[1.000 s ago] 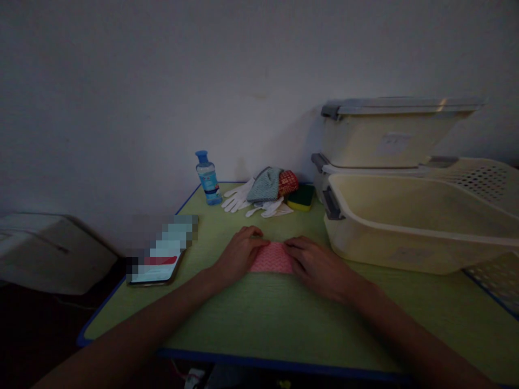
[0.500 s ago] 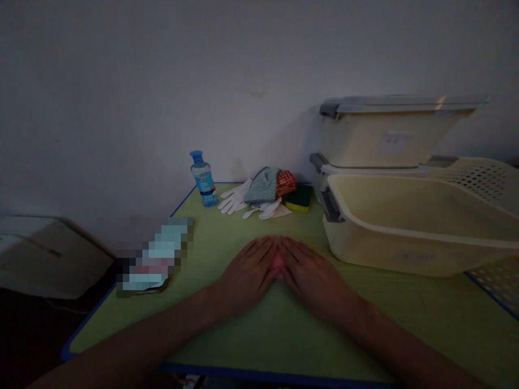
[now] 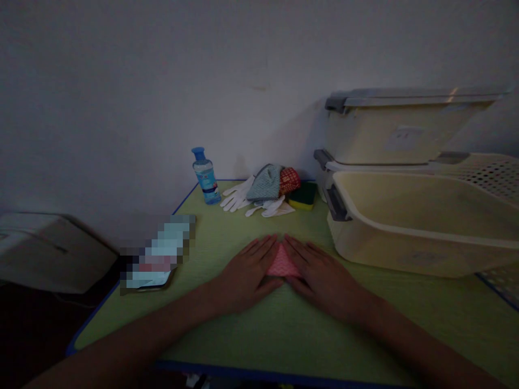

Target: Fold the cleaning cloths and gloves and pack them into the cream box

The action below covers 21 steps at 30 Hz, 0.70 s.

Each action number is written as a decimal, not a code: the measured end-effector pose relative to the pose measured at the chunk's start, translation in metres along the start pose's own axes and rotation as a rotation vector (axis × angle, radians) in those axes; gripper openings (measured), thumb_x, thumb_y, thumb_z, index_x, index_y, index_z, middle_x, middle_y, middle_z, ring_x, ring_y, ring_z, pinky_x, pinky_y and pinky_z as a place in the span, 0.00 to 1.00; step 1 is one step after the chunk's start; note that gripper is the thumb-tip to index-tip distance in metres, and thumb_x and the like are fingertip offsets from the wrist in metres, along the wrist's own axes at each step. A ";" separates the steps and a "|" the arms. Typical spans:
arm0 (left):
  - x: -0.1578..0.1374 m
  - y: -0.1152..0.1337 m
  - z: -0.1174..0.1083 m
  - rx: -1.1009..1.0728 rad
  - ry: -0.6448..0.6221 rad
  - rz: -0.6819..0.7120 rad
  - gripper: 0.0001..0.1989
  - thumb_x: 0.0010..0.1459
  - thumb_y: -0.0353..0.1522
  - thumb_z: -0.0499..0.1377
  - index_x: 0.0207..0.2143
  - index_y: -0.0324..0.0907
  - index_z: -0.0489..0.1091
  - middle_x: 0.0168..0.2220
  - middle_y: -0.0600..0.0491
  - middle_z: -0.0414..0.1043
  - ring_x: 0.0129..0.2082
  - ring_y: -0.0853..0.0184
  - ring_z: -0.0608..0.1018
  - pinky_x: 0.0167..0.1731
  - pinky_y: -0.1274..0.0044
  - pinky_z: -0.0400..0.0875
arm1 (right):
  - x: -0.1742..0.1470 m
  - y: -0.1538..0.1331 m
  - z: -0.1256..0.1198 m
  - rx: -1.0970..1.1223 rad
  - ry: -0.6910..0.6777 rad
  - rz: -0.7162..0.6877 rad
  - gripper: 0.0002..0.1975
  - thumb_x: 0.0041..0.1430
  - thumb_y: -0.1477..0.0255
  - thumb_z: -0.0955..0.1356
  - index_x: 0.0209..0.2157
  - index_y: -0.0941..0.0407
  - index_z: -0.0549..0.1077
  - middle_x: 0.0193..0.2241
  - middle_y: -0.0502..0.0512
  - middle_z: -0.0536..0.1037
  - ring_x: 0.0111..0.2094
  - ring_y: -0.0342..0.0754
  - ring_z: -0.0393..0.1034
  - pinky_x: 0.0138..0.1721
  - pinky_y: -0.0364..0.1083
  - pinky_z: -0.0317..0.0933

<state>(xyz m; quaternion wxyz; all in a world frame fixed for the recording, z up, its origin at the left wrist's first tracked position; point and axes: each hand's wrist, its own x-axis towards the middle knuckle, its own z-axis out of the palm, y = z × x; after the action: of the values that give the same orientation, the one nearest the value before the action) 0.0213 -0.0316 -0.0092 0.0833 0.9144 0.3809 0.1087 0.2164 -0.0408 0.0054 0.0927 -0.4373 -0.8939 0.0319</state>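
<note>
A small pink patterned piece, which looks like a folded cloth (image 3: 283, 263), lies on the green table (image 3: 259, 343). My left hand (image 3: 249, 275) rests flat over its left side, fingers stretched out and pointing forward. From the other side, my right hand (image 3: 322, 278) lies flat over its right part, with the fingers extended too. Between the two hands the middle of the pink piece shows. Its outer edges are hidden under my fingers. The thumbs nearly meet at its near edge.
Along the wall stand a blue bottle (image 3: 207, 178), white gloves (image 3: 239, 195), a grey-blue cloth (image 3: 264, 183), a red patterned item (image 3: 289, 180) and a green-yellow sponge (image 3: 303, 195). A phone (image 3: 160, 259) lies left. An open cream bin (image 3: 401, 248) and a lidded box (image 3: 381, 132) are right.
My hands have drawn slightly apart and flattened, so more of the pink piece shows between them. The view has shifted a little.
</note>
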 end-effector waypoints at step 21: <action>0.003 0.009 -0.021 -0.703 0.075 -0.305 0.14 0.53 0.30 0.52 0.40 0.35 0.70 0.38 0.49 0.75 0.37 0.62 0.76 0.37 0.73 0.68 | 0.012 0.005 -0.017 0.689 0.718 0.124 0.06 0.46 0.72 0.67 0.30 0.56 0.71 0.25 0.51 0.75 0.26 0.44 0.68 0.29 0.44 0.63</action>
<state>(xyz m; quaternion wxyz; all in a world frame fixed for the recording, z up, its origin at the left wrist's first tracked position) 0.0239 -0.0338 0.0133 0.3932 0.7582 0.4548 0.2523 0.2159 -0.0288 0.0227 0.5314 -0.4172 -0.7154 0.1783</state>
